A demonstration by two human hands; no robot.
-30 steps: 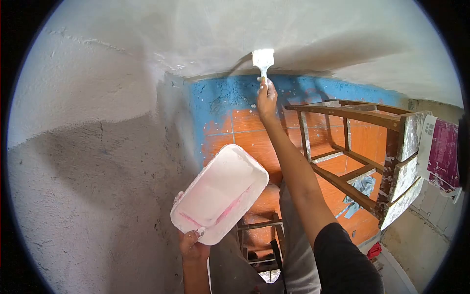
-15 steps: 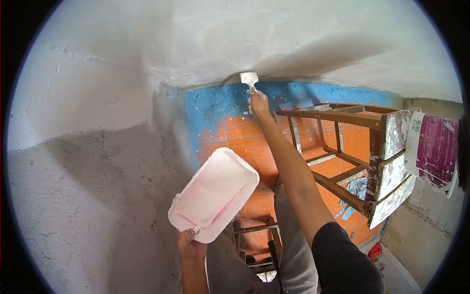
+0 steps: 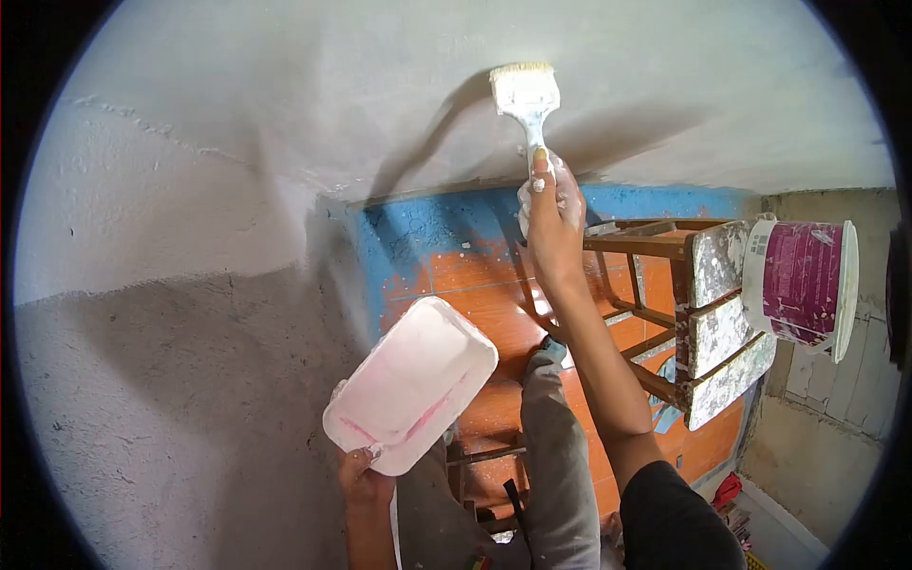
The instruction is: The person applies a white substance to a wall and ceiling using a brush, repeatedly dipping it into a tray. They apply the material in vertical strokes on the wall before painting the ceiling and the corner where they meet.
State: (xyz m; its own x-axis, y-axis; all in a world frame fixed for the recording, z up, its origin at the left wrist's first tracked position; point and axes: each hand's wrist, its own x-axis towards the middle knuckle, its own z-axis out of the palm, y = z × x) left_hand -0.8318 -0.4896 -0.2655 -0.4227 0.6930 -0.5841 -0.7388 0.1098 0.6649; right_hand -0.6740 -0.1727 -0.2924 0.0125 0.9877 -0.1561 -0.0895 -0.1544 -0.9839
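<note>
My right hand (image 3: 551, 204) is wrapped round the handle of a wide paintbrush (image 3: 527, 93), whose white-coated head points up against the pale wall (image 3: 380, 85). White paint smears the fingers. Lower down, my left hand (image 3: 366, 475) grips the near corner of a white plastic tray (image 3: 413, 380), thumb on its rim. Whitish paint with pink streaks coats the inside of the tray. The fingers beneath the tray are hidden.
At the right, a paint-splashed wooden stool (image 3: 719, 323) bears a white bucket with a purple label (image 3: 803, 285). Orange tiles (image 3: 475, 283) with a blue edge (image 3: 418, 223) cover the floor. A rough grey wall (image 3: 190, 408) stands at the left. My legs are below.
The brush and my right hand have moved up the wall and slightly right, away from the wall's bottom edge. The stool and bucket appear further left; the tray has barely shifted.
</note>
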